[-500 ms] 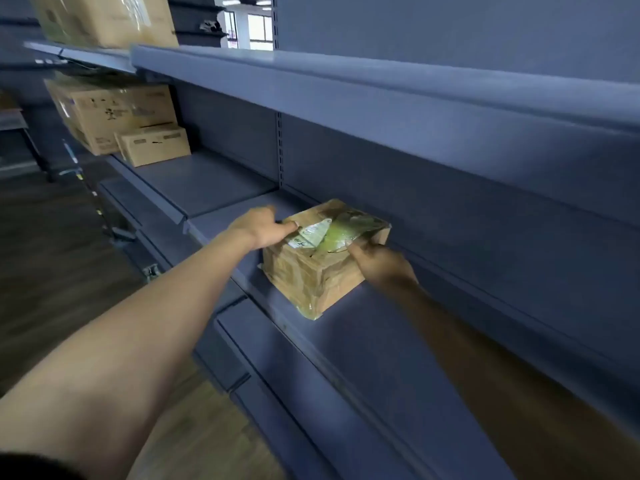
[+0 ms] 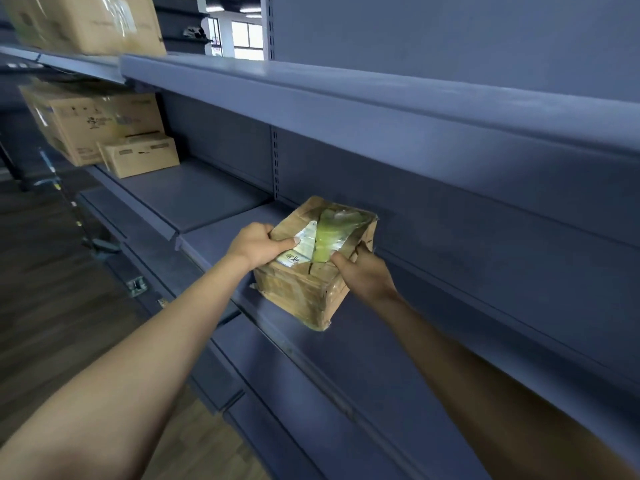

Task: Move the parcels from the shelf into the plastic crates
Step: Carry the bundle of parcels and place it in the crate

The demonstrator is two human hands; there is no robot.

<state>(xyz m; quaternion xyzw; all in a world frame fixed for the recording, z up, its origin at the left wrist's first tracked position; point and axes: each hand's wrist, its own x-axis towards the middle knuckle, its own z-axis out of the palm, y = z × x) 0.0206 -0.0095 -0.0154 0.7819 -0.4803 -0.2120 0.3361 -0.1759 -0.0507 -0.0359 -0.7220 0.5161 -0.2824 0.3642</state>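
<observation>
A small brown cardboard parcel (image 2: 304, 289), wrapped in clear tape with a label and a yellow-green patch on top, sits at the front edge of the blue-grey middle shelf (image 2: 398, 368). My left hand (image 2: 258, 245) grips its left top edge, thumb across the label. My right hand (image 2: 365, 271) grips its right side, thumb on top. The parcel's near corner sticks out past the shelf lip. No plastic crate is in view.
Further left on the same shelf level stand a large cardboard box (image 2: 93, 123) and a smaller one (image 2: 140, 155) in front of it. Another big box (image 2: 90, 22) rests on the upper shelf (image 2: 346, 88), which overhangs the parcel. Wooden floor (image 2: 41, 306) lies to the left.
Both hands have tightened their hold on the parcel, with thumbs now over its top, and it has shifted slightly toward the shelf's front edge.
</observation>
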